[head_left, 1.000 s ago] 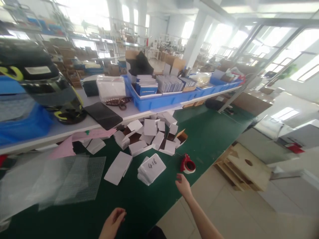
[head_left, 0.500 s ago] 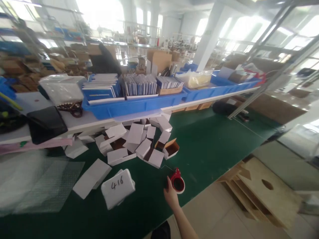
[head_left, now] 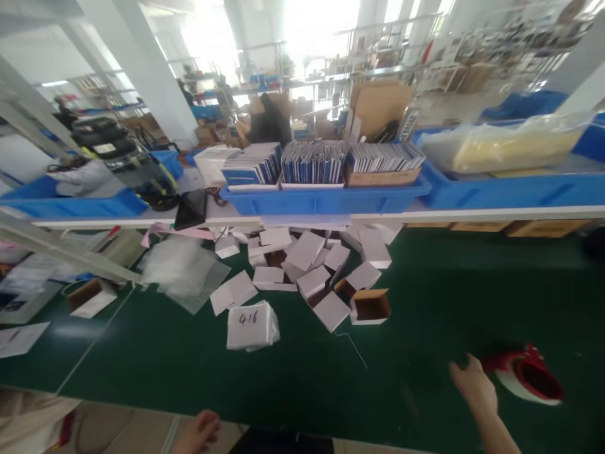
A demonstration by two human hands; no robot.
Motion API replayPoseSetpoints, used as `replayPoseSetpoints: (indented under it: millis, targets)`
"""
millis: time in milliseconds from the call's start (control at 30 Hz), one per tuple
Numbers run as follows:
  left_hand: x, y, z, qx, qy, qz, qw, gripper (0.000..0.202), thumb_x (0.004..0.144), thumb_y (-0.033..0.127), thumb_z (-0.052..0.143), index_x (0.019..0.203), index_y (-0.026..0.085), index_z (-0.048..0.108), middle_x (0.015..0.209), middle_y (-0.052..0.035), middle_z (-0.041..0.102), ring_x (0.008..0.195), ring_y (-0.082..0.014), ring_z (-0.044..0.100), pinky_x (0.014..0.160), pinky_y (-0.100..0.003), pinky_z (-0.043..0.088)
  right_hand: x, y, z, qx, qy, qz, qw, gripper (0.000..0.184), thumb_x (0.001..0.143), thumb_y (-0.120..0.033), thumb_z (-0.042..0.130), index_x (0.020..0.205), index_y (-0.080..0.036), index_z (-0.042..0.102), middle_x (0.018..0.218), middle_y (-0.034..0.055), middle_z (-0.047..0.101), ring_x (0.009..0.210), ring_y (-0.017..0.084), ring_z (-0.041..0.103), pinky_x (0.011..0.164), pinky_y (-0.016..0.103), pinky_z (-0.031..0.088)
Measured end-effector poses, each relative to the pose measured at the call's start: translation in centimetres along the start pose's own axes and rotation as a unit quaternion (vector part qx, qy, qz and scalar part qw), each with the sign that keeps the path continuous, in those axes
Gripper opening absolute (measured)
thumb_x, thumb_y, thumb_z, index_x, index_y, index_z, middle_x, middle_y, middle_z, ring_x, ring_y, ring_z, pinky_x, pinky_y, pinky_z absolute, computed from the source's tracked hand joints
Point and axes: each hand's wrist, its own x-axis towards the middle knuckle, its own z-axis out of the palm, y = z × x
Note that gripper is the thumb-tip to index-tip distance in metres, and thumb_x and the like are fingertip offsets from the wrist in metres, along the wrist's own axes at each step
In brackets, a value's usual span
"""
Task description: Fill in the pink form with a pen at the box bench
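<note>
My right hand (head_left: pixel 472 386) reaches over the green table (head_left: pixel 302 378) toward a red and white tape dispenser (head_left: pixel 524 373) lying at the right; the fingertips are at its left edge and look apart, smeared by motion. My left hand (head_left: pixel 198 432) hangs low at the table's near edge, fingers loosely curled, holding nothing I can see. A white stack marked "416" (head_left: pixel 250 325) lies in the middle. Behind it is a heap of small white boxes (head_left: pixel 307 265), one open box (head_left: pixel 371 306) showing a brown inside.
A white shelf (head_left: pixel 142 222) runs across the back with blue bins (head_left: pixel 326 198) of blue-spined booklets and a bagged yellow item (head_left: pixel 501 145). Bubble wrap (head_left: pixel 179 271) and a black tablet (head_left: pixel 191 208) lie at the left. A person (head_left: pixel 269 120) stands far behind.
The view has swung left and come nearer the table. The tape dispenser now lies far right, with my right hand still beside it. My left hand has come back into view.
</note>
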Motion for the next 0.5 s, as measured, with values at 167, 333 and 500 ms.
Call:
replayPoseSetpoints:
  millis: [167,333,500]
  targets:
    - [3.7,3.8,-0.5,-0.001,0.029,0.06,0.998,0.07,0.053,0.072,0.062,0.098,0.018,0.058,0.106,-0.0151,0.068,0.09,-0.0314,0.07,0.078,-0.041,0.056,-7.4,-5.3,9.9,0.068,-0.136,-0.188,0.97,0.062,0.081,-0.044,0.044,0.13,-0.01,0.057,0.117,0.0194,0.068,0.106,0.03,0.067,0.085,0.038,0.056]
    - [7.1,8.3,-0.3,0.016,0.041,0.19,0.981,0.086,0.056,0.042,0.077,0.132,0.015,0.049,0.141,-0.0198,0.049,0.122,-0.0369,0.056,0.097,-0.046,0.05,-14.8,-13.7,21.3,0.06,-0.288,-0.375,0.879,0.089,0.065,-0.032,0.065,0.148,-0.018,0.038,0.148,0.0102,0.05,0.135,0.027,0.048,0.109,0.039,0.043]
    - [9.3,11.7,-0.3,0.026,-0.002,0.28,0.96,0.09,0.054,0.029,0.085,0.137,0.019,0.051,0.135,-0.0133,0.057,0.125,-0.0353,0.054,0.111,-0.047,0.04,-15.2,-22.8,27.0,0.007,-0.338,-0.468,0.816,0.119,0.055,-0.024,0.077,0.157,-0.022,0.017,0.157,0.0121,0.035,0.144,0.032,0.032,0.118,0.047,0.028]
